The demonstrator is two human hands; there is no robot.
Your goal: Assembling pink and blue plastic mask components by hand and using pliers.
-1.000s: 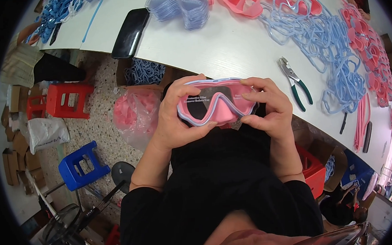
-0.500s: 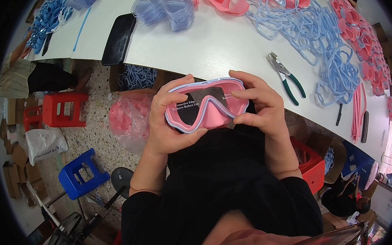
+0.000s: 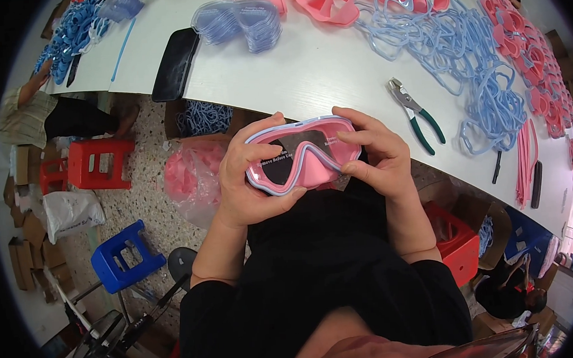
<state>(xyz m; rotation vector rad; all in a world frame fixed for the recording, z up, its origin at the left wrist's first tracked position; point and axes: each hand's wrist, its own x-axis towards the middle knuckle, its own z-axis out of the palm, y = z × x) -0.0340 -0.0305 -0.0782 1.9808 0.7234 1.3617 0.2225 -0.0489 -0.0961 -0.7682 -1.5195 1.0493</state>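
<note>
a blue plastic stool (image 3: 122, 255) stands on the speckled floor at far left. the left hand (image 3: 250, 181) has its fingers curled snug round the left end of a pink swim mask (image 3: 303, 155), held over the lap just short of the white table (image 3: 320, 78) edge. the right hand (image 3: 377, 154) pinches the mask's right end, fingertips pressing its frame. green-handled pliers (image 3: 417, 115) lie on the table beyond, beside a tangle of pale blue frames (image 3: 470, 63).

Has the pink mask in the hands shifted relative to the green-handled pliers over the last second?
Cannot tell. The pink mask sits left of the pliers much as before; the head camera itself moved.
</note>
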